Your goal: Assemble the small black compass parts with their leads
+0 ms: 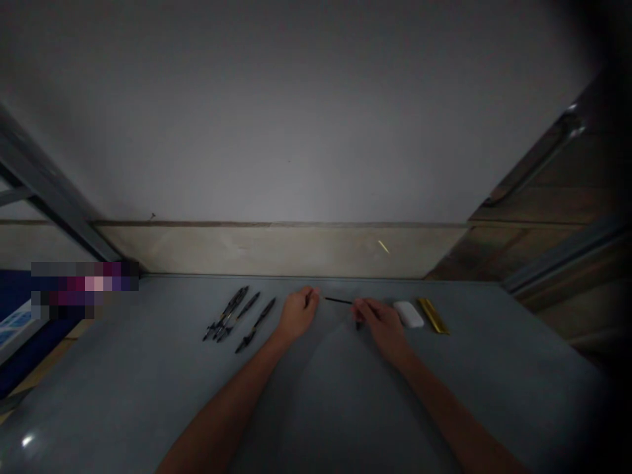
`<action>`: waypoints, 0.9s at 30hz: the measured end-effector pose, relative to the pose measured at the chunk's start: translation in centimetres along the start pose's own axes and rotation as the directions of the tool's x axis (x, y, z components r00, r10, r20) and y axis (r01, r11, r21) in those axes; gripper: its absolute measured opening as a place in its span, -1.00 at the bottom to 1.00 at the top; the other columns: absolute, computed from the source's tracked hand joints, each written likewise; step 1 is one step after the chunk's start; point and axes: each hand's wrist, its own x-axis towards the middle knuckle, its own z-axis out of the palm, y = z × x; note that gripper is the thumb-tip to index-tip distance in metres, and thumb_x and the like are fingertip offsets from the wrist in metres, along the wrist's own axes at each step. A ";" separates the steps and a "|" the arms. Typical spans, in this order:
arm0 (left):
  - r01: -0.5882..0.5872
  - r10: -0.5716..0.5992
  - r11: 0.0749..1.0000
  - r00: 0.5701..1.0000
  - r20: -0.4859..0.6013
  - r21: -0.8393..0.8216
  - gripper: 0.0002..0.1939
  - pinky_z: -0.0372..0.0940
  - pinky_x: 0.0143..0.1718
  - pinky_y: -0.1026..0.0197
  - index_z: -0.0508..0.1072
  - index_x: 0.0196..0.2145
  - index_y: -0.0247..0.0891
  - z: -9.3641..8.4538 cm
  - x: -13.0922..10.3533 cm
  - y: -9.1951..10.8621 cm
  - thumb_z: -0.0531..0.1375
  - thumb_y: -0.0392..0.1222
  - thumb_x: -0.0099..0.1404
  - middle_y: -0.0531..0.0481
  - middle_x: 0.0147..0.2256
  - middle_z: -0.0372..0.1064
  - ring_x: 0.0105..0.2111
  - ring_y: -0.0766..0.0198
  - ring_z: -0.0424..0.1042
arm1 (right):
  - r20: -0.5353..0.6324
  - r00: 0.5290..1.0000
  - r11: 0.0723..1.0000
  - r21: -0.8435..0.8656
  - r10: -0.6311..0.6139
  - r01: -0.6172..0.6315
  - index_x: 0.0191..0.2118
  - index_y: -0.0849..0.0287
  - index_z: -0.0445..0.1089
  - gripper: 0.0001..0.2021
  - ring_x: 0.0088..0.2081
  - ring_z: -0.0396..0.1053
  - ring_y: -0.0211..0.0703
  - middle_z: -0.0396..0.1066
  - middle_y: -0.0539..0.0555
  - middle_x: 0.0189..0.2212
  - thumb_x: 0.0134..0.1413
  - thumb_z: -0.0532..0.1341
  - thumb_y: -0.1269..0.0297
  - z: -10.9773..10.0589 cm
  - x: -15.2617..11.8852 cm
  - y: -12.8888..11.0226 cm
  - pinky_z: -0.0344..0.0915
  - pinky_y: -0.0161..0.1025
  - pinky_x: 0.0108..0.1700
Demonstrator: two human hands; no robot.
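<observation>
My right hand (379,321) pinches a thin black pen refill (338,301), which points left toward my other hand. A small dark piece (358,325) shows below the right fingers; its kind is unclear. My left hand (297,315) is closed just off the refill's pale tip, and a bit of something dark shows at its thumb, mostly hidden. Left of that hand several black pens (255,326) lie slanted on the grey table (316,401), some bunched together. Beside my right hand rests a white rounded case (409,315).
A shiny gold packet (433,316) lies right of the white case. The table's back edge meets a pale tiled wall strip (276,250). Metal frame bars rise at left (54,178) and right (567,253). Blue fabric and a blurred patch are at far left.
</observation>
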 end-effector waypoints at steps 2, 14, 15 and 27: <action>0.001 -0.001 1.000 1.000 -0.001 -0.028 -0.59 -0.01 -0.44 0.27 0.31 -0.45 -0.25 0.0 0.0 0.0 -0.08 0.04 0.43 0.09 -0.56 0.21 -0.52 0.33 0.22 | 0.005 1.000 1.000 -0.001 -0.009 0.009 -0.50 0.14 0.42 -0.59 -0.42 0.38 -0.11 0.43 0.06 -0.54 0.18 0.11 -0.06 0.0 0.0 0.0 0.29 -0.22 -0.30; -0.007 0.008 0.998 1.000 0.021 -0.055 -0.62 -0.04 -0.49 0.28 0.34 -0.38 -0.24 -0.1 -0.1 0.2 -0.06 0.05 0.41 0.12 -0.60 0.15 -0.56 0.34 0.18 | -0.021 1.000 1.000 0.006 -0.012 0.012 -0.50 0.14 0.45 -0.58 -0.40 0.42 -0.09 0.46 0.05 -0.53 0.17 0.12 -0.08 0.0 -0.1 -0.4 0.32 -0.20 -0.26; -0.005 0.007 0.998 1.000 0.020 -0.061 -0.62 -0.05 -0.49 0.28 0.35 -0.37 -0.24 -0.1 -0.1 0.2 -0.06 0.05 0.42 0.13 -0.60 0.15 -0.57 0.34 0.17 | -0.023 1.000 1.000 0.004 -0.012 0.012 -0.48 0.14 0.46 -0.60 -0.39 0.42 -0.08 0.46 0.05 -0.52 0.15 0.14 -0.07 0.0 -0.1 -0.2 0.32 -0.20 -0.26; -0.017 0.017 0.999 1.000 0.002 0.031 -0.60 -0.03 -0.47 0.28 0.38 -0.38 -0.24 -0.1 -0.3 0.4 -0.07 0.05 0.43 0.09 -0.59 0.21 -0.56 0.32 0.21 | -0.026 1.000 1.000 0.018 -0.010 0.011 -0.48 0.14 0.44 -0.59 -0.38 0.40 -0.07 0.47 0.07 -0.51 0.15 0.13 -0.10 0.1 -0.1 -0.4 0.32 -0.17 -0.25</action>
